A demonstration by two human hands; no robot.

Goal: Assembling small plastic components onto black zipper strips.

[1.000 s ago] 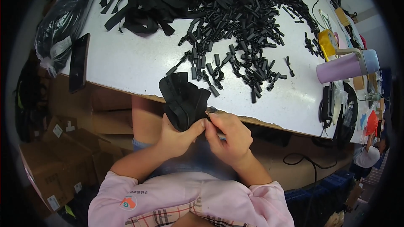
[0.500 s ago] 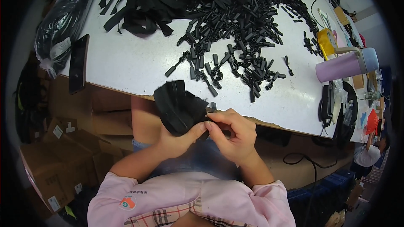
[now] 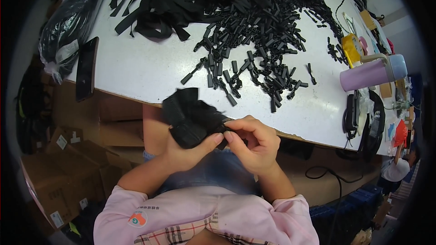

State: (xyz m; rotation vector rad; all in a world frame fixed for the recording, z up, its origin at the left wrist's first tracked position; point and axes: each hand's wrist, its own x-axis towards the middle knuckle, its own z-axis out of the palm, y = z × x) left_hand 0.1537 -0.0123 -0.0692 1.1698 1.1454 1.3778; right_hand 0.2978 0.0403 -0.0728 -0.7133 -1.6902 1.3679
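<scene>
Left grip (image 3: 188, 152) is wrapped round a black zipper-tape bundle (image 3: 181, 127), thumb pressed on its lower right side, but most of those fingers are hidden behind the fabric so I can't count them. Right grip (image 3: 256, 147) has thumb and index tip clamped on the bundle's right-hand end, practically touching the left thumb. Something small and dark sits between those fingertips; can't tell if it's just tape or a slider too, it's that tiny. Other right-hand fingers are curled away and mostly out of sight.

Bundle's up over the lap, right by the near edge of the white counter (image 3: 136, 68), covering part of that edge. You can see teeth-like ribbing on its left side, but the folds are so black that it's hard to say where one layer stops.

Behind it there's a huge heap of black zipper pulls (image 3: 268, 36), cut off at the top, same as the black strips (image 3: 159, 2) overlapping it on the left. Dark phone-like slab (image 3: 86, 70) near the left end, next to a plastic bag (image 3: 72, 22) with murky contents. Purple bottle (image 3: 363, 76) lies on the right. Someone else (image 3: 394, 168) is squashed small at the far right rim, no detail.
</scene>
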